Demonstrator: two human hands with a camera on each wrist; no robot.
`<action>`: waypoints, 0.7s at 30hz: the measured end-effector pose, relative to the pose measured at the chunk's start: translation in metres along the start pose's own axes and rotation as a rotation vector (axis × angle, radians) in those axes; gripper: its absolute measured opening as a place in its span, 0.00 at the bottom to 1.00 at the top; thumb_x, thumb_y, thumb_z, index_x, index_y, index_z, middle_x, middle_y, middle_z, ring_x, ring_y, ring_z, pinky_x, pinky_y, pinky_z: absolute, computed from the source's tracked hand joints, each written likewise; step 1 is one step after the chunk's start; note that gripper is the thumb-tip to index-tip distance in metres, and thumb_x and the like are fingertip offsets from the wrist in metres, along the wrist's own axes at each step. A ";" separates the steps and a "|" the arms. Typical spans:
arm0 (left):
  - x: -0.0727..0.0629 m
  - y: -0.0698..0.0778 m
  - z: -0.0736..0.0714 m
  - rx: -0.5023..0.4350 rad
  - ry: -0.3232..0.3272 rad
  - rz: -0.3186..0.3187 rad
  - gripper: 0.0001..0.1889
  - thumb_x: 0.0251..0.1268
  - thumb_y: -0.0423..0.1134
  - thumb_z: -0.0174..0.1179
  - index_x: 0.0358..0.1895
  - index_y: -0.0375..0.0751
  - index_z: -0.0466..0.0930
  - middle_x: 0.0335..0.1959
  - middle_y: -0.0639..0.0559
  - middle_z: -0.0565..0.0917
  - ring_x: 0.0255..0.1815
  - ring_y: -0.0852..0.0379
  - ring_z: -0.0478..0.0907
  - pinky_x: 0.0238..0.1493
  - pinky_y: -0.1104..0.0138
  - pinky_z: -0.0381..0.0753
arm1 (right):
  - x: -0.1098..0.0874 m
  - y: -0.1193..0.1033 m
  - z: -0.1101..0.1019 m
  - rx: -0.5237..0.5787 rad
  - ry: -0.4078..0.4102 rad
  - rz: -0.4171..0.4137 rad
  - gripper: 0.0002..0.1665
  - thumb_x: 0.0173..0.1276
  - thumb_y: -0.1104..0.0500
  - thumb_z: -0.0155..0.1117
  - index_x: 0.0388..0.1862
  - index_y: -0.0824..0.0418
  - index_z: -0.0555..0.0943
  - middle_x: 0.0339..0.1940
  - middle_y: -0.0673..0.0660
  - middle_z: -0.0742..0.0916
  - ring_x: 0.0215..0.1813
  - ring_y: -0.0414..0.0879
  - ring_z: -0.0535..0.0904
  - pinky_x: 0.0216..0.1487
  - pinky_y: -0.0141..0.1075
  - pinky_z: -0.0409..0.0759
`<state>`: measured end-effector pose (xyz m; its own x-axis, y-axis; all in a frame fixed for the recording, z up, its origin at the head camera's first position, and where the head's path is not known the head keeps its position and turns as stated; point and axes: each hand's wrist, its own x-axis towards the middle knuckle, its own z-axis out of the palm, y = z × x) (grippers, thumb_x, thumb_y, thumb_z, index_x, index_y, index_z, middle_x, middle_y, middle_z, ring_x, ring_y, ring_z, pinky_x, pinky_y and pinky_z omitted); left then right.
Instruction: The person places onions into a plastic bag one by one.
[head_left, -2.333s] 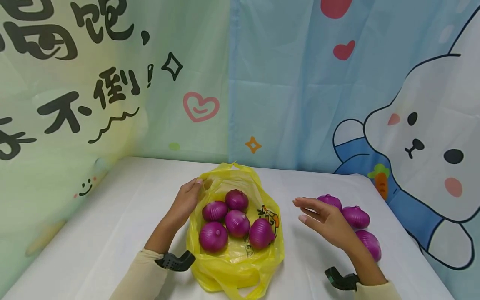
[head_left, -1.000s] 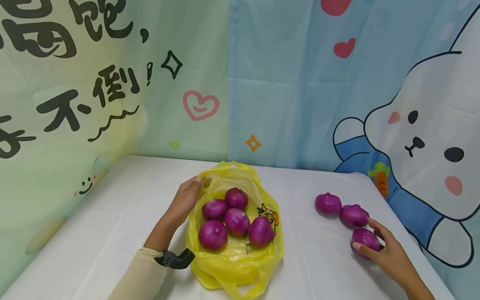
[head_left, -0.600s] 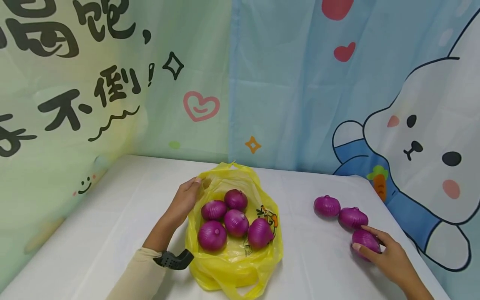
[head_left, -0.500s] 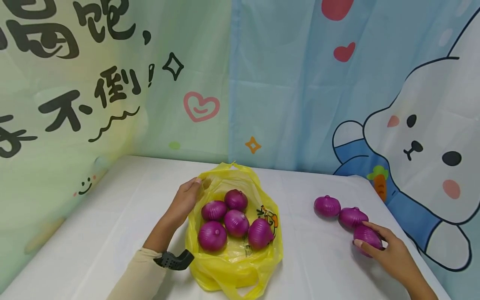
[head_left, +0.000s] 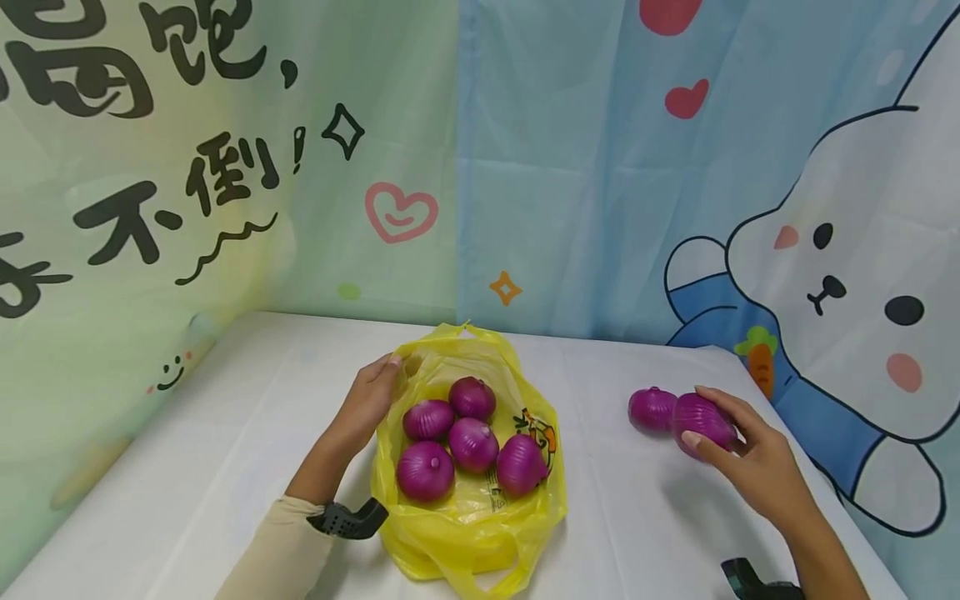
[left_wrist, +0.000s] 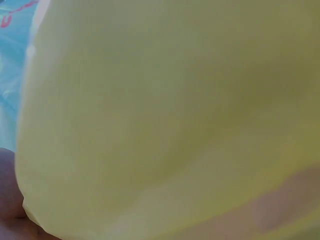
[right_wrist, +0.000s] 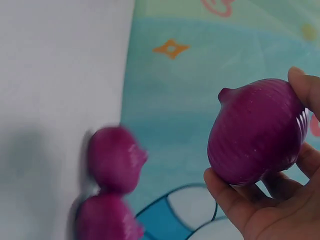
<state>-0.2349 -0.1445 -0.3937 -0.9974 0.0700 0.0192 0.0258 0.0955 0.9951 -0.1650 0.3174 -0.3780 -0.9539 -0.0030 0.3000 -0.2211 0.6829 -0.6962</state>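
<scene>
A yellow plastic bag (head_left: pixel 480 542) stands with its mouth spread, several purple onions (head_left: pixel 475 446) lying inside. My left hand (head_left: pixel 367 404) holds the bag's left rim between thumb and fingers; in the left wrist view the bag's film (left_wrist: pixel 160 110) fills nearly everything. Off to the right, my right hand (head_left: pixel 757 454) grips a purple onion (head_left: pixel 703 425) lifted above the table, with its shadow below. The right wrist view shows this held onion (right_wrist: pixel 260 132) between thumb and fingertips. Two more onions rest on the table; one onion (head_left: pixel 651 410) shows in the head view, the other is hidden behind the held one.
A white cloth covers the table (head_left: pixel 247 467). Behind it hangs a printed curtain (head_left: pixel 555 167) with a rabbit at the right. The two loose onions (right_wrist: pixel 116 159) sit side by side near the table's right edge. Wrist cameras (head_left: pixel 348 521) are strapped to the wrists.
My right hand has moved from near the bag to the nearest of the right-hand onions, taken hold of it and raised it up and leftward. The left hand and bag have stayed put.
</scene>
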 end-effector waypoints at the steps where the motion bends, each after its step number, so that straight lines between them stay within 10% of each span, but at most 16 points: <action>1: 0.000 0.000 0.000 -0.004 -0.002 0.002 0.24 0.81 0.46 0.37 0.67 0.33 0.68 0.55 0.37 0.73 0.56 0.44 0.71 0.57 0.59 0.72 | 0.002 -0.004 0.002 0.024 -0.004 -0.008 0.41 0.65 0.57 0.70 0.75 0.55 0.65 0.68 0.68 0.69 0.62 0.72 0.64 0.38 0.31 0.82; 21: 0.000 0.001 0.001 0.002 -0.032 0.004 0.24 0.81 0.47 0.36 0.64 0.32 0.70 0.53 0.37 0.73 0.54 0.46 0.71 0.58 0.57 0.71 | 0.050 -0.086 0.062 0.414 -0.171 -0.206 0.36 0.65 0.64 0.69 0.71 0.58 0.69 0.66 0.61 0.73 0.62 0.59 0.71 0.44 0.38 0.82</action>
<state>-0.2344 -0.1430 -0.3926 -0.9946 0.1020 0.0199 0.0298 0.0970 0.9948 -0.2061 0.2131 -0.3440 -0.8937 -0.2513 0.3716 -0.4378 0.3079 -0.8447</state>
